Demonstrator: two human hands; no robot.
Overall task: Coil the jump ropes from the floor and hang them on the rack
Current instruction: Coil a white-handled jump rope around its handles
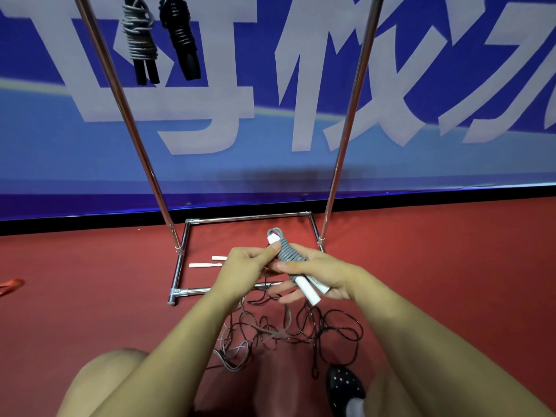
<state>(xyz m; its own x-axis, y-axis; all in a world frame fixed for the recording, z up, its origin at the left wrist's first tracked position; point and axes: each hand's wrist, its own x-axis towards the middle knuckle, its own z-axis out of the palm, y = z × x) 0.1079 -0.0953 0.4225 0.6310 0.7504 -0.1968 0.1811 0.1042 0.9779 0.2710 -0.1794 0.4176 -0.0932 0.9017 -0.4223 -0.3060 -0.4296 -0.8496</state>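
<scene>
The person holds a grey jump rope [290, 254] in front of the knees, above the red floor [436, 266] and just short of the rack [177, 260] base. Its cord is wound in tight turns round 2 white handles [307, 288], with a small loop sticking out at 12 o'clock. The right hand [319, 276] cradles the bundle from 3 o'clock, fingers curled under the handles and thumb laid over the winding. The left hand [246, 266] pinches the coil's upper part from 9 o'clock, thumb and forefinger closed on the cord.

The bundle looks light and fairly firm where the handles stiffen it, but the cord is soft and springy, so the turns would likely loosen if the pinch is let go before the end is secured. The best hold seems to be across the wound middle, leaving the top loop free for hanging.

At 6 o'clock a loose tangle of dark and grey cord [285, 332] lies on the floor; it would be limp and prone to snag. 2 more white handles [207, 263] lie inside the base at 9 o'clock. At 11 o'clock 2 coiled ropes [156, 37] already hang.
</scene>
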